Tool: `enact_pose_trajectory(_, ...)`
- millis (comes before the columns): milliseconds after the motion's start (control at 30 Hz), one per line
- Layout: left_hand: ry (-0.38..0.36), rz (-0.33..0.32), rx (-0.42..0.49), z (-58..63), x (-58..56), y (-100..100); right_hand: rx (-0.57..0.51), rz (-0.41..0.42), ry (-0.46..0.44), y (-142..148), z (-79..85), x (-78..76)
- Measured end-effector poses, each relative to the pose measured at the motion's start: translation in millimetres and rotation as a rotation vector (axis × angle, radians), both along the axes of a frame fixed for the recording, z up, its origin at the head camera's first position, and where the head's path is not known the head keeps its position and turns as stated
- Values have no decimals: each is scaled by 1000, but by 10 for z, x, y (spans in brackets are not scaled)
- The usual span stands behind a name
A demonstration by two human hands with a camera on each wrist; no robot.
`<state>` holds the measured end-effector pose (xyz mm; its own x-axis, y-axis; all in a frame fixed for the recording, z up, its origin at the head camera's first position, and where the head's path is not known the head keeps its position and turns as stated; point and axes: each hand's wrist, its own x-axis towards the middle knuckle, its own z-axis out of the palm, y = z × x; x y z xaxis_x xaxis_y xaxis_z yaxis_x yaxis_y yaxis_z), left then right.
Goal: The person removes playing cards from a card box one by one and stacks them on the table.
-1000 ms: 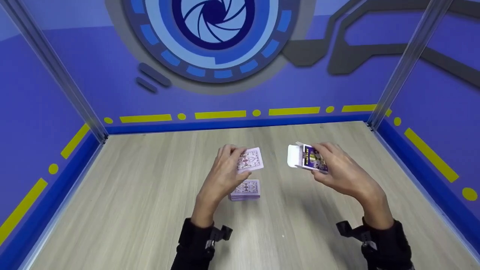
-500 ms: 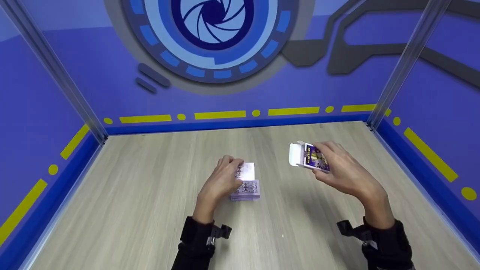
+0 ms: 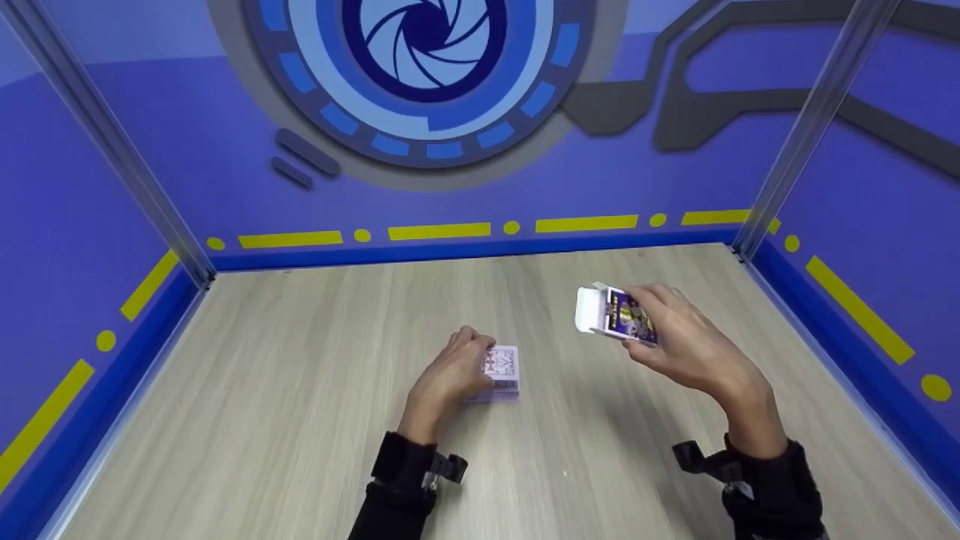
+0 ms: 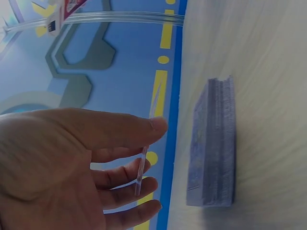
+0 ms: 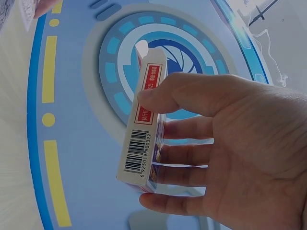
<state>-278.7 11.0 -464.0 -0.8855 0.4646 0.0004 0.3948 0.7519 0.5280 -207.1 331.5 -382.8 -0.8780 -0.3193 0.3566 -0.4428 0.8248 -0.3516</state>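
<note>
Between thumb and fingers, my left hand [image 3: 450, 369] pinches a thin playing card [image 3: 502, 360] with a patterned back; whether it is a single card or a few I cannot tell. Just below it, the deck of cards [image 3: 505, 394] lies stacked on the table. The left wrist view shows a gap between the held card [image 4: 142, 170] and the stacked deck [image 4: 216, 148]. Off to the right, my right hand [image 3: 694, 345] grips a card box [image 3: 631, 315] in the air, its white flap open toward the left. A barcode marks the box's side [image 5: 139, 143] in the right wrist view.
The light wood table [image 3: 300, 390] is enclosed by blue-purple printed panels [image 3: 375, 202] at the back and both sides. Metal posts [image 3: 814, 127] stand at the rear corners.
My left hand has come down toward me with the card, from beyond the deck to over it. The right hand and the box have hardly moved.
</note>
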Motion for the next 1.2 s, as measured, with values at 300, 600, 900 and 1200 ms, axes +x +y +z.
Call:
enact_pose_trajectory(300, -44, 6, -32, -130, -28, 21, -15, 13, 20, -7, -6, 9)
enact_pose_trajectory(600, -101, 22, -4, -197, -45, -4, -13, 11, 5, -6, -23, 8)
enact_pose_trajectory(900, -120, 11, -17, -229, -87, 9, -12, 1, -18, -8, -8, 5)
enact_pose_trajectory(1200, -120, 4, -34, -237, -84, 10, -7, -3, -25, -25, -5, 7)
